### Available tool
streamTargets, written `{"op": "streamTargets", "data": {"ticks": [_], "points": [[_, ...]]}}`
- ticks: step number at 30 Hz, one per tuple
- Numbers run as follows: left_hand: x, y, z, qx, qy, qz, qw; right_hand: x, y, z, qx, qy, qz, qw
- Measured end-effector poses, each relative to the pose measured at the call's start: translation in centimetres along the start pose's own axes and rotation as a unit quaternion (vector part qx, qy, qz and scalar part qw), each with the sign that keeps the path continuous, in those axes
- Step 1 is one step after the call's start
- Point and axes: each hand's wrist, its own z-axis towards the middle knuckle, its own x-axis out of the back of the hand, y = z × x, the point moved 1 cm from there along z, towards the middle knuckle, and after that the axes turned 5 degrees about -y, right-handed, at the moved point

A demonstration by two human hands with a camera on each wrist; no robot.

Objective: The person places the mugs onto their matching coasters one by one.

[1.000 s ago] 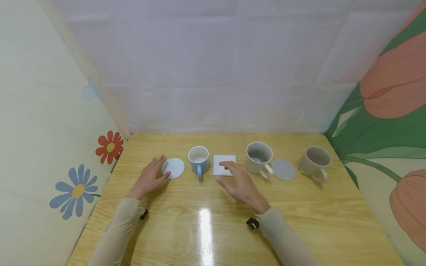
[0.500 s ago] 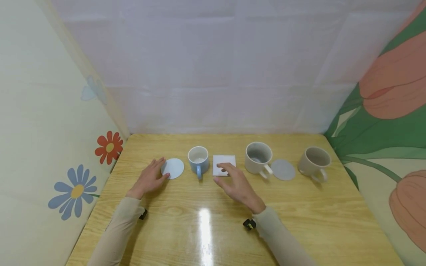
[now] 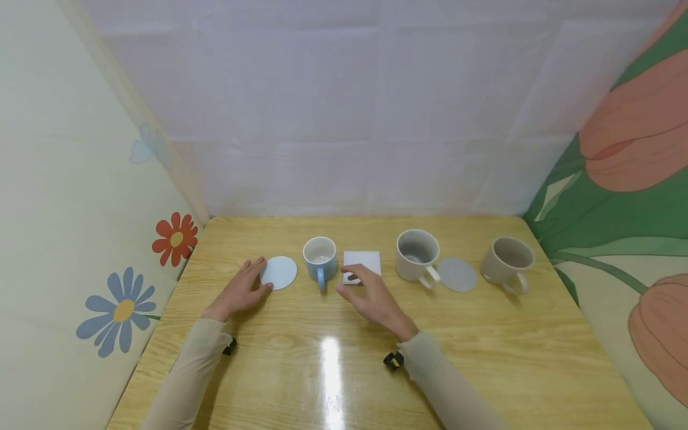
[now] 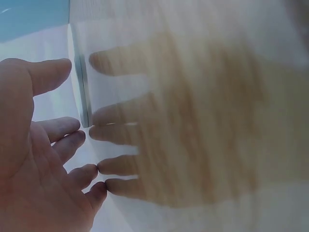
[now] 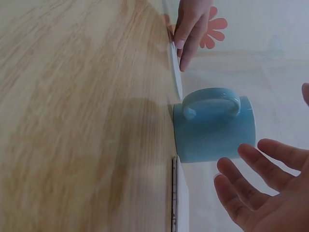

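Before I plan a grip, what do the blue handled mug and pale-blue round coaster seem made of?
Blue handled mug: probably glazed ceramic, glossy, given the soft highlights on its handle. Pale-blue round coaster: matt, thin, apparently stiff, without glare in the head view; perhaps board or stone, unclear.

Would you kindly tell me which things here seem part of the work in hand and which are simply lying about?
Probably in the work, judging by nearness:
pale round coaster, at the left hand
white square coaster, partly hidden by the right hand
blue mug, near the right hand

Apparently just lying about:
large white mug
grey round coaster
grey mug at far right
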Motion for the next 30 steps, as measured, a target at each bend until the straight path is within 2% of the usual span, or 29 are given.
{"op": "streamTargets", "data": {"ticks": [5, 14, 23, 26, 30], "points": [[0.0, 0.1, 0.0, 0.001, -0.007, -0.001, 1.0, -0.4, 0.3, 0.3, 0.002, -0.004, 0.009, 0.9999], [0.0, 0.4, 0.1, 0.003, -0.015, 0.009, 0.9998, -1.2, 0.6, 0.8, -0.006, 0.0, 0.072, 0.9974], [-0.2, 0.4, -0.1, 0.001, -0.022, 0.026, 0.9994, -1.9, 0.5, 1.1, -0.018, -0.009, 0.069, 0.9974], [-0.2, -0.1, -0.1, -0.006, -0.021, 0.011, 0.9997, -2.0, 0.4, 1.2, -0.028, -0.013, 0.072, 0.9969], [-0.6, -1.4, 0.1, -0.004, -0.026, -0.004, 0.9996, -2.4, 0.4, 1.4, -0.039, -0.017, 0.067, 0.9968]]}}
